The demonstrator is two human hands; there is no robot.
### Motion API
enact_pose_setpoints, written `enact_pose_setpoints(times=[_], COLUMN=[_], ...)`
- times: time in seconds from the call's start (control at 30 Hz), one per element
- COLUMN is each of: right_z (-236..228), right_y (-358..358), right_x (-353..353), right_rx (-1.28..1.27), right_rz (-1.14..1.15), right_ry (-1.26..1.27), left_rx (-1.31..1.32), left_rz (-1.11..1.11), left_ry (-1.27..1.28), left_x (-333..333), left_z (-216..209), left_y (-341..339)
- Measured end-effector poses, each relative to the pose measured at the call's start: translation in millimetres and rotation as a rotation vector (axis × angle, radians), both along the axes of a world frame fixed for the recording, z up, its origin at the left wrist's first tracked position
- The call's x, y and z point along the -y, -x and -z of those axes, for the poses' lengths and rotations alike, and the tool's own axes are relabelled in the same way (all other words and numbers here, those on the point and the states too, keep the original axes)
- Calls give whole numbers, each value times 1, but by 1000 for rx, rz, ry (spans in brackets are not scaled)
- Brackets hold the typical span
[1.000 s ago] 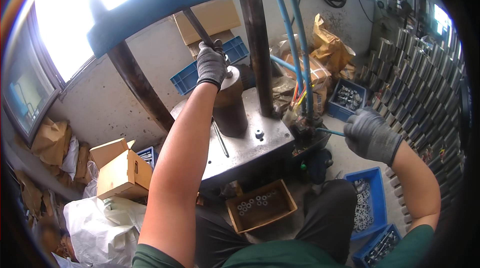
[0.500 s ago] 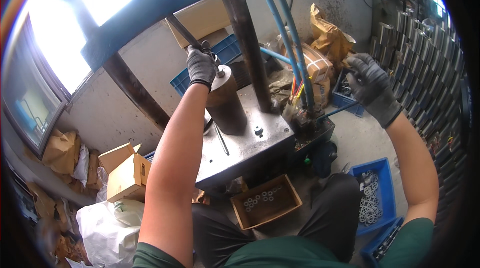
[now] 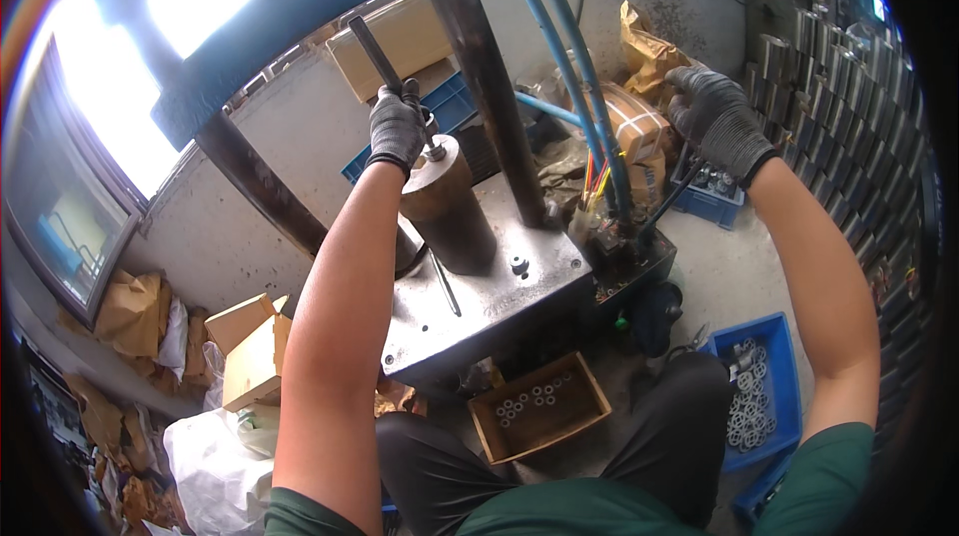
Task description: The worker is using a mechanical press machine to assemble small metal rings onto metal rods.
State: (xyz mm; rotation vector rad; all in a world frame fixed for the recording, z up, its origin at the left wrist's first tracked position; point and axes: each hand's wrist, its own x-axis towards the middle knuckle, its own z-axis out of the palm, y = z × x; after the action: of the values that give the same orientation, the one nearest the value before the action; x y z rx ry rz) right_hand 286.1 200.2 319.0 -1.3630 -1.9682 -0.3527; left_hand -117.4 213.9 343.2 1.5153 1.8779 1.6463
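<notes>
My left hand (image 3: 398,126), in a dark grey knit glove, is closed around a dark metal bar (image 3: 374,51) that tilts up and left. It is just above a thick steel cylinder (image 3: 450,211) standing on the metal bed of a press (image 3: 489,288). A small metal fitting (image 3: 435,151) sits at the cylinder's top centre, beside my fingers. On the right, my gloved right hand (image 3: 717,121) is curled at the upper end of a dark lever (image 3: 671,194); its palm side is hidden. On the bed lie a thin metal rod (image 3: 446,286) and a small bolt-like part (image 3: 518,264).
The press's dark posts (image 3: 489,86) and blue crossbeam (image 3: 320,16) frame the bed. Blue hoses (image 3: 574,66) rise beside it. Below are a wooden box (image 3: 539,414) with small rings and a blue bin (image 3: 794,386) of rings. Metal tubes (image 3: 849,126) are stacked at right.
My right hand has risen and moved slightly left, and the lever has swung up with it. The bar in my left hand shows more of its length; that hand has barely moved.
</notes>
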Motion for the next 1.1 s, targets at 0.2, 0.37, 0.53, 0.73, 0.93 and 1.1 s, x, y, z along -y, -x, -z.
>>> enact_pose_setpoints(times=[0.2,0.37,0.53,0.73,0.93,1.1], right_z=[26,47,47,43,51,76], right_y=[-28,-64,-72,-52,-56,-76], right_x=[43,110,137,146,148,162], right_rx=[43,262,336,376,401,398], right_rz=[-111,-188,-331,-333,-302,-347], right_ry=[-7,270,546,577,528,481], left_rx=[-15,2,10,-35,-90,-216], left_rz=[-12,-5,-4,-17,-66,-101], left_ry=[18,16,35,3,37,31], left_x=[-4,-1,-2,1,-10,-9], left_z=[2,-2,-3,3,6,5], left_y=[11,4,4,-1,12,11])
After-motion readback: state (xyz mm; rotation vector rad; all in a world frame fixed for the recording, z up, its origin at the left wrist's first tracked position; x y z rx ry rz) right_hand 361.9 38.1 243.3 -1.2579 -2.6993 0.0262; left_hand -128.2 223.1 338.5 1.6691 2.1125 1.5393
